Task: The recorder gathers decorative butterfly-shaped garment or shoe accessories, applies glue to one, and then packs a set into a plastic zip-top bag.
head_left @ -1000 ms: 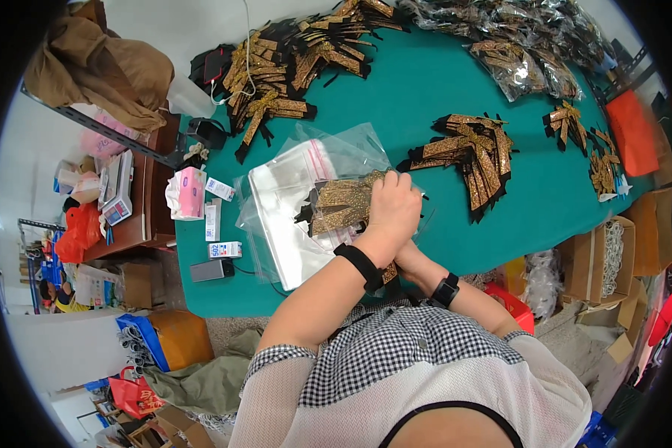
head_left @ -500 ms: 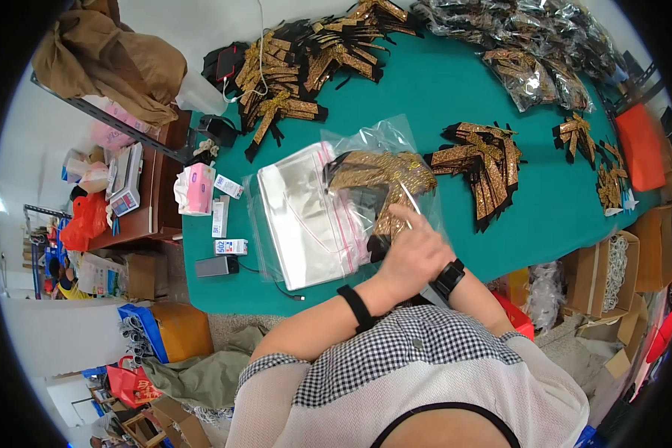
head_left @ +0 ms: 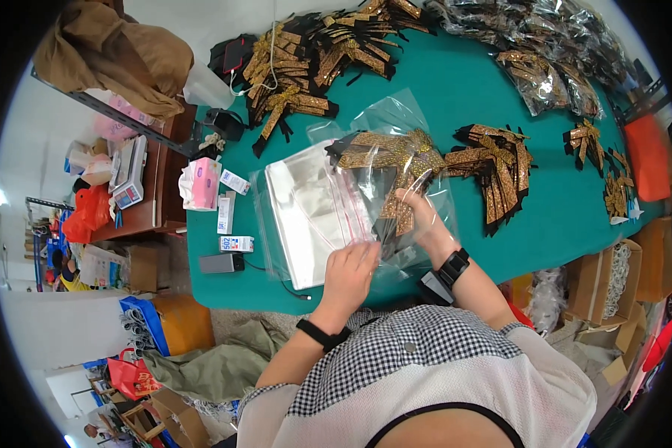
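Observation:
A gold glitter bow with black-edged tails (head_left: 384, 149) lies partly inside a clear plastic bag (head_left: 444, 224) over the green table. My right hand (head_left: 425, 220) has its thumb over one gold tail, fingers curled beneath and partly hidden by plastic. My left hand (head_left: 351, 270) is closed, fingertips together at the bag's near left edge beside the bow's lower tail. Beneath and to the left lies a stack of clear bags (head_left: 295, 216) with pink seal lines. Just right of the bow rests a pile of similar gold and black bows (head_left: 496, 168).
More bows (head_left: 291, 104) are heaped at the far left, and bagged ones (head_left: 549, 82) at the far right. A pink tissue pack (head_left: 201, 184), small white boxes (head_left: 236, 243) and a grey block (head_left: 220, 263) with a cable line the table's left side. Cardboard boxes (head_left: 605, 280) stand at right.
My hands have moved apart: the left came from over the right to the bag's near left edge. The right hand now shows gripping the bow's tail. The view shifted slightly.

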{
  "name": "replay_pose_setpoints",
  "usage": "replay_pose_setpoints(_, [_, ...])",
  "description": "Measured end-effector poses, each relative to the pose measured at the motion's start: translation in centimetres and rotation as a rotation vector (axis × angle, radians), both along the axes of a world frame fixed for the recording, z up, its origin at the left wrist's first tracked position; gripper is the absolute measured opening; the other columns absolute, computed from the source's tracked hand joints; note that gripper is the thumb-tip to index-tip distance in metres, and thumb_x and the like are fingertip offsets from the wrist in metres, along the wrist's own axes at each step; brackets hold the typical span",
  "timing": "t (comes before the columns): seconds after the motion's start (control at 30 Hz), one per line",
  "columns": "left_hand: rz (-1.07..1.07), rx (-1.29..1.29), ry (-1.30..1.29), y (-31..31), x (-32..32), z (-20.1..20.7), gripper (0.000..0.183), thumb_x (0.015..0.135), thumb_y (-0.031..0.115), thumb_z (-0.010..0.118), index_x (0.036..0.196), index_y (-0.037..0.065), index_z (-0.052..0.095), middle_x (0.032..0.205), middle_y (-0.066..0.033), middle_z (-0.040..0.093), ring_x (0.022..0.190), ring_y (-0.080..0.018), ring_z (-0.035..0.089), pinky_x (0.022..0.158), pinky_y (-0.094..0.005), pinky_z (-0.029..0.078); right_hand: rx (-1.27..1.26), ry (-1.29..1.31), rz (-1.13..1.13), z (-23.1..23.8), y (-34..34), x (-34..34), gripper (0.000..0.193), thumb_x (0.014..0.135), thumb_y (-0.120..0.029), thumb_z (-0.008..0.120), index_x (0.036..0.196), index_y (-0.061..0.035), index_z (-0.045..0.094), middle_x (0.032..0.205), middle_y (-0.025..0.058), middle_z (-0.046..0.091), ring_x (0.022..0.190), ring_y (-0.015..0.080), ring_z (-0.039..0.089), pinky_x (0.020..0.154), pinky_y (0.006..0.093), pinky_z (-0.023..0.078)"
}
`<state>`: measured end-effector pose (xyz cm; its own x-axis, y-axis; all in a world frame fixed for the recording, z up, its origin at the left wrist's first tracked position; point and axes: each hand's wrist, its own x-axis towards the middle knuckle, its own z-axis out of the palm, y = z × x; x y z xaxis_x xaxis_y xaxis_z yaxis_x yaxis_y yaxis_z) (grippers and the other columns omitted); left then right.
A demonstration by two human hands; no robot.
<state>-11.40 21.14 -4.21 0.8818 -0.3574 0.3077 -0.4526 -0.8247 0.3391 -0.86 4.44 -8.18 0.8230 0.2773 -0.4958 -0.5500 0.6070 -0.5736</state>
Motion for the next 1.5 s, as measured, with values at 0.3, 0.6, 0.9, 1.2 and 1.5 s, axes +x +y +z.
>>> replay_pose_setpoints(0.3, [-0.220,-0.109,0.096,-4.1,2.6,6.0,0.062,0.065,0.029,0.070,0.120,0.009,0.050,0.124,-0.0124,0.044,0.116,-0.0279,0.039,0.094,-0.0451,0.028,-0.322,-0.301,0.200,-2.0,0.8,-0.3,0.042,0.078,-0.016,0.062,0.115,-0.0005,0.049,0.102,0.0079,0.058,0.092,0.0171,0.054,0.084,0.0321,0.042])
replay_pose_setpoints(0.6, [-0.654,0.943,0.274,-12.0,12.8,5.5,0.025,0.073,0.016,0.056,0.096,0.009,0.062,0.101,-0.0051,0.060,0.093,-0.0189,0.057,0.097,-0.0422,0.030,-0.652,-0.425,0.267,-2.1,-0.3,0.7,0.042,0.082,-0.020,0.058,0.118,-0.0011,0.047,0.104,0.0092,0.057,0.094,0.0187,0.055,0.086,0.0318,0.043])
replay_pose_setpoints(0.9, [-0.651,0.009,0.233,-14.2,10.4,0.9,0.011,0.069,0.011,0.056,0.080,0.011,0.056,0.078,-0.0064,0.051,0.083,-0.0220,0.052,0.078,-0.0381,0.038,-0.862,-0.481,0.183,-2.9,-0.1,2.3,0.041,0.084,-0.025,0.057,0.116,-0.0016,0.048,0.107,0.0105,0.058,0.094,0.0203,0.057,0.085,0.0307,0.044])
replay_pose_setpoints(1.2, [0.135,-0.298,-0.151,-8.8,9.9,3.0,0.042,0.075,0.015,0.057,0.114,0.003,0.049,0.111,-0.0221,0.047,0.111,-0.0422,0.039,0.095,-0.0499,0.029,0.162,0.043,0.053,-1.8,-3.5,4.1,0.054,0.084,-0.044,0.056,0.113,0.0007,0.050,0.105,0.0100,0.060,0.089,0.0205,0.059,0.077,0.0325,0.048])
replay_pose_setpoints(1.5, [0.499,-1.299,1.136,-4.9,8.2,-2.3,0.050,0.094,0.033,0.039,0.138,0.014,0.026,0.138,-0.0120,0.029,0.107,-0.0255,0.043,0.086,-0.0415,0.041,-0.162,-0.034,-0.037,2.0,-2.9,1.2,0.060,0.076,-0.036,0.068,0.114,0.0038,0.045,0.099,0.0096,0.057,0.082,0.0166,0.058,0.072,0.0299,0.048])
